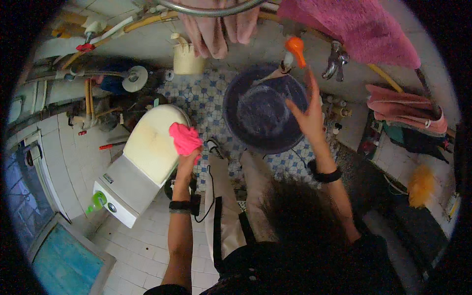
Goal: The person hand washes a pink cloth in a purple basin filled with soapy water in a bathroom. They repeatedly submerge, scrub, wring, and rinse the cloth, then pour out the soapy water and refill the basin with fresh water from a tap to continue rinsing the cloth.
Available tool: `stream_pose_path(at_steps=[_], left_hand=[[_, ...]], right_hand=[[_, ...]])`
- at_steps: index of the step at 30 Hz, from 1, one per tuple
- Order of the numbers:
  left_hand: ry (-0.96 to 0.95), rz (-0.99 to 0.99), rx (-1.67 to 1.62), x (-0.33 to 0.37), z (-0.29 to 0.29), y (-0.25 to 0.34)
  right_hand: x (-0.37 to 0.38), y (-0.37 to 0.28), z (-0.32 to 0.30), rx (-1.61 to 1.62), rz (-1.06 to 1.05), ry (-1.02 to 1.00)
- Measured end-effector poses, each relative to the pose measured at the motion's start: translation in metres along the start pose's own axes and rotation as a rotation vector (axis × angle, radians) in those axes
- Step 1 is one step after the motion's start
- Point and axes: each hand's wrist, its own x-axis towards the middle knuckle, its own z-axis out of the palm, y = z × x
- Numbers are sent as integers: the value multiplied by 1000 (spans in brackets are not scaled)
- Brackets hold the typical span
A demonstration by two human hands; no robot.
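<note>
A crumpled bright pink cloth (185, 138) is bunched in my left hand (185, 160), which is closed on it over the side of a white toilet with its lid down (147, 142). My right hand (310, 119) holds nothing, its thumb and fingers apart. It hovers above the right side of a large dark round basin (231, 120) with cloudy, foamy water in it. Just beyond my right fingertips is a bright orange tap handle (295, 45) on the wall above the basin's far rim.
A cream pitcher (188, 61) is by the far wall, under hanging pink cloths (209, 29). A metal tap (337, 60) and a pink towel (364, 29) are at the far right. A green bottle (100, 199) lies at the toilet tank. Blue-and-white tiles (206, 93) cover the floor.
</note>
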Motion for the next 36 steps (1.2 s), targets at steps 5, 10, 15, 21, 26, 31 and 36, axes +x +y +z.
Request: stream_pose_path(at_steps=[5,10,15,21,26,31,36], left_hand=[[54,-31,-52,-36,-56,8],[114,-18,-123,-38,-87,20],[73,-5,-96,-30,-101,41],[92,22,-135,-26,-97,45],[103,-69,-108,-35,-74,25],[257,-37,-165,-68,-22,0],[463,-23,-432,-110,53,-30]], right_hand=[[-184,131,14,237,1031,-94],[-256,187,56,703,1371,112],[-234,201,69,803,1231,426],[-178,191,39,402,1155,305],[-83,173,28,507,1077,69],[-22,189,23,291,1062,-103],[9,243,-33,189,953,-340]])
